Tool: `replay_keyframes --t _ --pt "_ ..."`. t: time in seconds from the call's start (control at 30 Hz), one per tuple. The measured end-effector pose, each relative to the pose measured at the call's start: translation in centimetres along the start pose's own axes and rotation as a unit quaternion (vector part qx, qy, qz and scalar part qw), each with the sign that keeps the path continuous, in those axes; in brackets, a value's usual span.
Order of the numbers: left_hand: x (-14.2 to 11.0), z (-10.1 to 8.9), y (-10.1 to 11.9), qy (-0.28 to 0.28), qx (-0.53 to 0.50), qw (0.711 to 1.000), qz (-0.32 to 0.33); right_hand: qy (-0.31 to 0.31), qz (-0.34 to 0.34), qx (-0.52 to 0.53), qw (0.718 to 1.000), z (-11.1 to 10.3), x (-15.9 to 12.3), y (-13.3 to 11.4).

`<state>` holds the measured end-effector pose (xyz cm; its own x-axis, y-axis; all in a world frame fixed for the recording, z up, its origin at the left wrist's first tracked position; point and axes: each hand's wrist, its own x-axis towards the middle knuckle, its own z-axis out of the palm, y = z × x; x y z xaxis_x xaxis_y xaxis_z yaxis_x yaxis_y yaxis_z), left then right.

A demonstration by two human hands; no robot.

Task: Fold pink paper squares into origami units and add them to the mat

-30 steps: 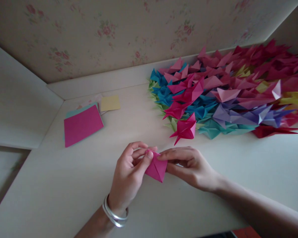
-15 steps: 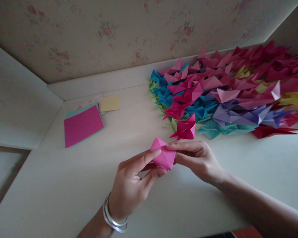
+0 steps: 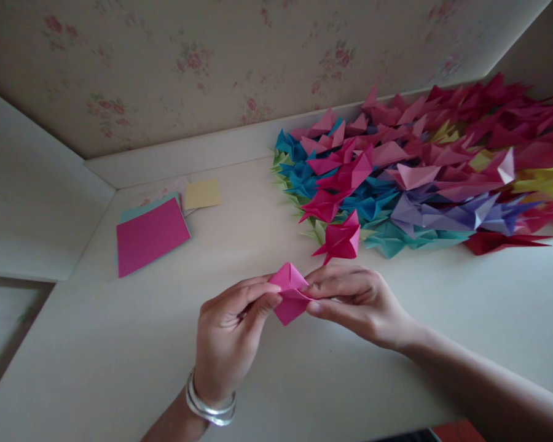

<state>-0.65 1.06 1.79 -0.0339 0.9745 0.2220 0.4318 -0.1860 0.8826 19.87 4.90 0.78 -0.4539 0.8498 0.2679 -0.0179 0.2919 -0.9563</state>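
A small pink folded origami paper is held above the white table, roughly diamond-shaped, with a raised flap across its middle. My left hand, with silver bangles at the wrist, pinches its left corner between thumb and fingers. At the right corner, my right hand grips it the same way, its thumb below the fold. Just beyond my right hand lies a magenta origami crane, at the near edge of a large heap of folded paper cranes.
To the left, a stack of magenta and light blue paper sheets lies beside a small yellow square of paper. A white panel bounds the table at left. Floral wallpaper rises behind it.
The pink paper was a flatter diamond with crossing creases; now a flap stands folded across its middle. Both thumbs have shifted to its side corners, and my left hand has moved slightly left.
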Motion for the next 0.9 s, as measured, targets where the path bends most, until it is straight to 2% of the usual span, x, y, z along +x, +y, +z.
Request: replay_keyframes --t 0.1,0.23,0.33,0.47,0.73,0.83,0.9 --pt "-0.1 0.1 0.0 0.004 0.011 1.0 -0.016 0.006 0.017 -0.02 1.0 0.3 -0.2 -0.1" --pt "-0.2 0.5 0.1 -0.001 0.016 1.0 -0.026 0.069 0.056 -0.059 0.994 0.8 -0.5 0.2" --pt "-0.4 0.8 0.1 -0.004 0.041 0.999 -0.007 0.111 0.072 -0.119 0.984 1.3 -0.8 0.5" --pt "-0.6 1.0 0.0 0.0 0.061 0.998 0.015 0.137 0.079 -0.162 0.974 1.8 -1.0 0.7" --pt "-0.8 1.2 0.1 0.023 0.033 0.997 -0.058 0.165 0.073 -0.151 0.972 2.5 -1.2 0.9" --pt "-0.7 1.2 -0.1 0.014 0.029 0.996 -0.079 0.157 0.076 -0.14 0.975 2.6 -1.4 1.1" --pt "-0.5 1.2 -0.3 0.016 0.024 0.995 -0.095 0.138 0.088 -0.091 0.982 2.6 -1.4 1.2"
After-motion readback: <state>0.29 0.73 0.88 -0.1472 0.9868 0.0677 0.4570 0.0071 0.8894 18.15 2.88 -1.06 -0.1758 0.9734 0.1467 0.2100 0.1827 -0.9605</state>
